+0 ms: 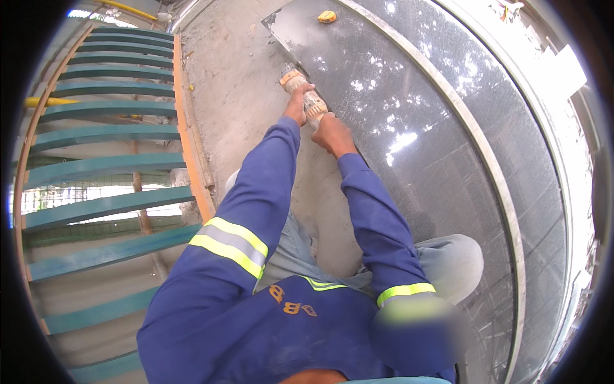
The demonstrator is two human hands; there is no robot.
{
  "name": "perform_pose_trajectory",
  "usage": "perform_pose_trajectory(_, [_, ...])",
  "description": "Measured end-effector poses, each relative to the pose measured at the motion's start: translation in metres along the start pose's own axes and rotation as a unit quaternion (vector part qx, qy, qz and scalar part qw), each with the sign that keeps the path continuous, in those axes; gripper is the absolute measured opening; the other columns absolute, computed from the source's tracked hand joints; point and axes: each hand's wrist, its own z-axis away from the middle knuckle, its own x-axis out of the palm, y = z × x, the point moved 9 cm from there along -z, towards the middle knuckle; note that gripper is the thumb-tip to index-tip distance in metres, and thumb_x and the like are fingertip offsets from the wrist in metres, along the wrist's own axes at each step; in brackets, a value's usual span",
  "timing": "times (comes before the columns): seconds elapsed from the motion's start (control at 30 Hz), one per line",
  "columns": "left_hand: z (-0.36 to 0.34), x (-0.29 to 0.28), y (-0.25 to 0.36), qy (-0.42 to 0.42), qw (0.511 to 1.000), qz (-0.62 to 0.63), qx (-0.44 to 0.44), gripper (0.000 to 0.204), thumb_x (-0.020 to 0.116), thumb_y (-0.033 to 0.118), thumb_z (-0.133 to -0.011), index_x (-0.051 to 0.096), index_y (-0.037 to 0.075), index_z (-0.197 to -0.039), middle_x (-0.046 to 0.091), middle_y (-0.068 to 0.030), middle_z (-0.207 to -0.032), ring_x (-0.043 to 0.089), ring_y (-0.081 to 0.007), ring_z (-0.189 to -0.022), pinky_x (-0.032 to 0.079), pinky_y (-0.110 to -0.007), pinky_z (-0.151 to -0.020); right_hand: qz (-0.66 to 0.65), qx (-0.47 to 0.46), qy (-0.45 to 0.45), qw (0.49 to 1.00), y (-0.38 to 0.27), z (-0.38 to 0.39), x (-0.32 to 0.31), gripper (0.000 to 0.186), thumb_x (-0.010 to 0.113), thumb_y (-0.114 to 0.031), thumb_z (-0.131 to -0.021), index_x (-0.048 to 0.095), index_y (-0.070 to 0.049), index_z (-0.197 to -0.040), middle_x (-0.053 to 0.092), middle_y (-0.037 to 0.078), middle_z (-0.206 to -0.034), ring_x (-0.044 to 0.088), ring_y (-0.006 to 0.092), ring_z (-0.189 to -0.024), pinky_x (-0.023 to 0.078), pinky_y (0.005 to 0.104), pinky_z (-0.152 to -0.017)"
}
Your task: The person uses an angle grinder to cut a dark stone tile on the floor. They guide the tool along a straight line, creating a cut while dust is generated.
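Observation:
Both my hands are wrapped round a dust-covered angle grinder [314, 104] with a thick, pale orange and grey body. Toward its front end, my left hand [297, 105] is closed on it. My right hand [333, 135] grips the rear, nearer to me. The tool lies along the left edge of a large dark glossy panel [396, 96], which reflects light and is dusty in places. Its front end points away from me toward that edge. Whether it touches the panel, I cannot make out.
On the panel's far part lies a small yellow tape measure [327, 16]. A long pale strip [470, 121] curves across the panel on the right. To the left stands a slatted frame with teal slats [105, 136] and an orange side rail [186, 128]. Dusty concrete floor [224, 83] lies between.

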Motion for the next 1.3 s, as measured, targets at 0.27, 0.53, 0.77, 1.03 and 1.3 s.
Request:
perform_pose_trajectory(0.27, [-0.002,-0.004,0.001,0.024,1.0,0.001,-0.016,0.034,0.072,0.018,-0.079,0.053,0.009,-0.105,0.057,-0.0087,-0.085,0.063,-0.0273,-0.072,0.058,-0.047,-0.066,0.017,-0.021,0.028,0.999,-0.008,0.011,-0.011,0.042,0.069,-0.016,-0.076,0.057,0.009,-0.108,0.071,0.029,-0.098,0.072,0.0415,-0.09,0.057,0.0457,-0.081])
perform_pose_trajectory(0.53, [0.0,0.002,-0.002,0.018,0.999,-0.021,-0.028,0.037,0.071,0.02,-0.08,0.052,0.008,-0.109,0.058,-0.009,-0.088,0.063,-0.0284,-0.074,0.058,-0.049,-0.07,0.016,-0.015,0.021,1.0,-0.004,0.007,-0.01,0.036,0.068,-0.013,-0.078,0.06,0.008,-0.106,0.071,0.027,-0.101,0.071,0.0414,-0.098,0.057,0.0469,-0.084])
perform_pose_trajectory(0.77, [-0.009,-0.006,0.0,0.013,1.0,-0.004,-0.025,0.037,0.072,0.018,-0.079,0.052,0.008,-0.109,0.057,-0.009,-0.087,0.063,-0.0285,-0.073,0.058,-0.049,-0.068,0.006,-0.031,0.02,0.999,-0.006,-0.001,-0.004,0.04,0.068,-0.015,-0.077,0.059,0.009,-0.108,0.071,0.029,-0.099,0.072,0.0398,-0.091,0.057,0.0454,-0.08])
perform_pose_trajectory(1.03, [-0.023,-0.017,0.004,0.034,0.999,-0.01,-0.006,0.033,0.073,0.019,-0.078,0.054,0.009,-0.102,0.058,-0.0071,-0.08,0.063,-0.0263,-0.066,0.058,-0.047,-0.065,0.025,-0.022,0.011,0.999,-0.006,-0.018,0.009,0.043,0.069,-0.016,-0.076,0.059,0.01,-0.109,0.073,0.022,-0.086,0.073,0.0309,-0.067,0.058,0.0382,-0.066])
perform_pose_trajectory(1.3, [-0.009,-0.008,-0.001,0.025,1.0,-0.01,-0.014,0.033,0.074,0.02,-0.078,0.054,0.009,-0.102,0.059,-0.0075,-0.079,0.064,-0.0262,-0.066,0.058,-0.046,-0.065,0.002,0.01,-0.036,0.999,0.002,-0.012,0.011,0.046,0.072,-0.019,-0.077,0.057,0.008,-0.111,0.07,0.027,-0.105,0.071,0.04,-0.099,0.056,0.0456,-0.087])
